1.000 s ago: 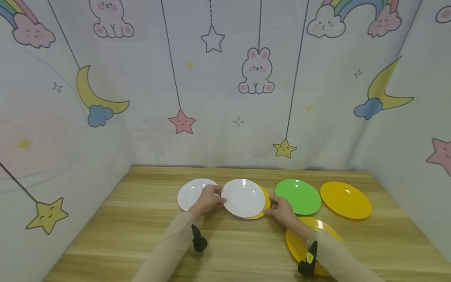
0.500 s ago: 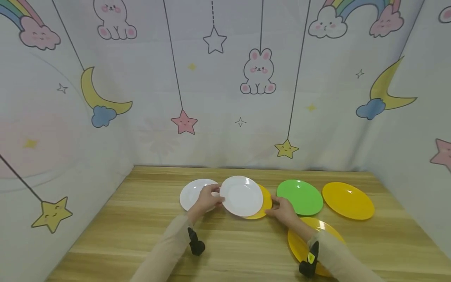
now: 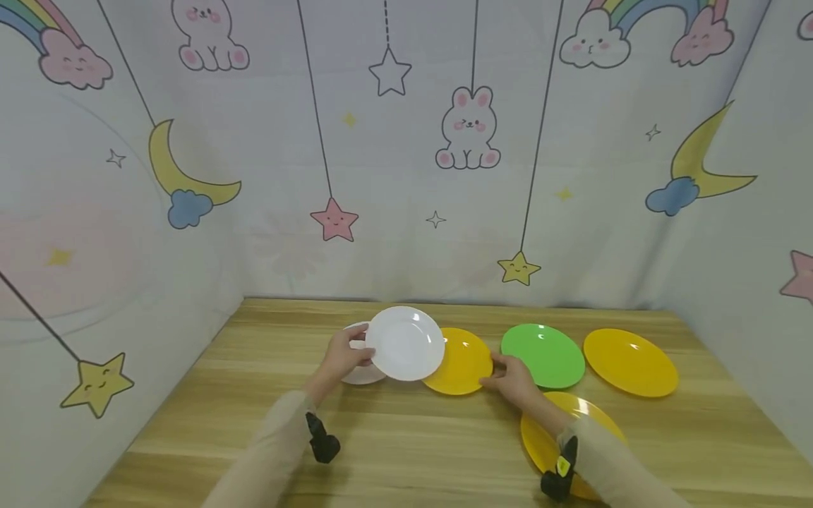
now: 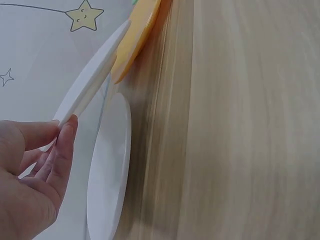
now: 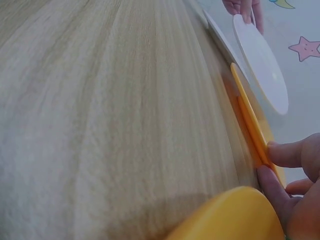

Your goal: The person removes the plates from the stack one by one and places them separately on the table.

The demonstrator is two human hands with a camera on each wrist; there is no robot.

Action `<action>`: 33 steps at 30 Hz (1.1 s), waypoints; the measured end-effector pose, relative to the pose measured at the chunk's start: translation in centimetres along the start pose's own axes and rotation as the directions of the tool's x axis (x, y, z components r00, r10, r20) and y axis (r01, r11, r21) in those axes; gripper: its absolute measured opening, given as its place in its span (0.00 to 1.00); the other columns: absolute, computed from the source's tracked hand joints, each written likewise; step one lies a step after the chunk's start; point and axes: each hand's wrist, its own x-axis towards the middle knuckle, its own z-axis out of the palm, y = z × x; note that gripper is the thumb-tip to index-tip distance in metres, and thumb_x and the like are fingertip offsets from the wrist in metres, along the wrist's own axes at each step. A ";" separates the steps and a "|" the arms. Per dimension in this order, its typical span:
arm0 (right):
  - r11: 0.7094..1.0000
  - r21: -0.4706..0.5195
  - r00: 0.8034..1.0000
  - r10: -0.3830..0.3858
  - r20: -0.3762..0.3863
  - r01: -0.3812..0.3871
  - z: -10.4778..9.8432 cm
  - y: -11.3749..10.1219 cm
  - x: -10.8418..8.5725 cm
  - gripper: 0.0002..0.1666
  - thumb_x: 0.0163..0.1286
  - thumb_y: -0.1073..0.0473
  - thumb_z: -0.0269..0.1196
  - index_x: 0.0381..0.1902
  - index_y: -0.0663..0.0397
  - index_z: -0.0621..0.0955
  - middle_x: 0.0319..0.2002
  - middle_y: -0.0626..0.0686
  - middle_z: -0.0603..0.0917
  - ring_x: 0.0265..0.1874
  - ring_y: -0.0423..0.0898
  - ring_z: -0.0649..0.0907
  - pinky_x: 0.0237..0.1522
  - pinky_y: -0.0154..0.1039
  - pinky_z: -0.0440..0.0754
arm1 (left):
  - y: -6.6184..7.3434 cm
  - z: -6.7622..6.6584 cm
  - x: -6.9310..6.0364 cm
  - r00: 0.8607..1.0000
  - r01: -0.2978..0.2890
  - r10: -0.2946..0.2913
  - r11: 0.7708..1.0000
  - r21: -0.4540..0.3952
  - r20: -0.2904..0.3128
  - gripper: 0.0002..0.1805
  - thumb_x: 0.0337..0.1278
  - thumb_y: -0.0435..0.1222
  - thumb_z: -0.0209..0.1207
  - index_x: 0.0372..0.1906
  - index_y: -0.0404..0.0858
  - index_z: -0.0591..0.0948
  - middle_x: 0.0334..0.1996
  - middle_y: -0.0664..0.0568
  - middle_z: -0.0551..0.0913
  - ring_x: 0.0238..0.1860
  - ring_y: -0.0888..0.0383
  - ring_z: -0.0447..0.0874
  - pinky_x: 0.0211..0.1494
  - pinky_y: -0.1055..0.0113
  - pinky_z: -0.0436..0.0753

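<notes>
In the head view my left hand [image 3: 343,354] pinches the left rim of a white plate [image 3: 406,343], thumb on top and fingers beneath. The left wrist view shows this plate tilted and raised off the table. Below it, partly hidden, lies a second white plate [image 4: 107,170]. My right hand [image 3: 511,381] pinches the right rim of a yellow plate [image 3: 460,363] between thumb and fingers, as the right wrist view also shows. The held white plate overlaps the yellow one's left edge in the head view, but the two are apart.
A green plate [image 3: 543,356] lies right of my right hand, with another yellow plate [image 3: 631,362] beyond it. A further yellow plate [image 3: 540,437] sits under my right forearm. All rest on the wooden table [image 3: 406,451], which meets a patterned cloth backdrop [image 3: 406,261] behind.
My left hand has lifted the white plate off the yellow plate and carried it left, over the other white plate. My right hand has stayed on the yellow plate's rim.
</notes>
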 end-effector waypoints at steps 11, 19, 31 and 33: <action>1.000 -0.006 1.000 0.010 0.003 -0.010 -0.1 -0.1 -0.1 0.38 0.54 0.67 0.66 0.60 0.76 0.64 0.59 0.70 0.67 0.40 0.47 0.79 0.39 0.36 0.82 | -1.2 -4.4 0.2 0.992 0.057 -0.056 0.998 0.001 -0.110 0.30 0.49 0.21 0.56 0.61 0.23 0.64 0.51 0.29 0.70 0.28 0.62 0.79 0.33 0.72 0.83; 1.000 -0.008 1.000 0.019 0.014 -0.019 -0.1 -0.3 -0.2 0.38 0.54 0.66 0.66 0.61 0.75 0.63 0.60 0.69 0.67 0.37 0.45 0.78 0.36 0.35 0.82 | -0.9 -8.2 0.0 0.983 0.078 -0.086 0.996 -0.053 -0.162 0.31 0.52 0.22 0.54 0.63 0.23 0.60 0.55 0.29 0.66 0.26 0.68 0.78 0.34 0.76 0.82; 1.000 -0.008 1.000 0.012 0.005 -0.012 0.0 0.1 0.0 0.39 0.54 0.65 0.67 0.60 0.75 0.64 0.58 0.69 0.68 0.36 0.45 0.79 0.36 0.35 0.82 | -1.3 -12.9 -1.0 0.965 0.071 -0.079 0.997 -0.041 -0.249 0.30 0.55 0.23 0.53 0.63 0.22 0.59 0.54 0.29 0.66 0.24 0.72 0.77 0.34 0.77 0.82; 1.000 -0.010 1.000 0.013 0.005 -0.013 0.0 0.1 0.1 0.39 0.54 0.65 0.67 0.60 0.74 0.64 0.58 0.69 0.69 0.35 0.44 0.78 0.36 0.35 0.82 | -1.4 -13.4 -1.3 0.963 0.079 -0.087 0.996 -0.040 -0.254 0.30 0.55 0.23 0.52 0.63 0.22 0.58 0.54 0.30 0.65 0.24 0.72 0.76 0.34 0.77 0.82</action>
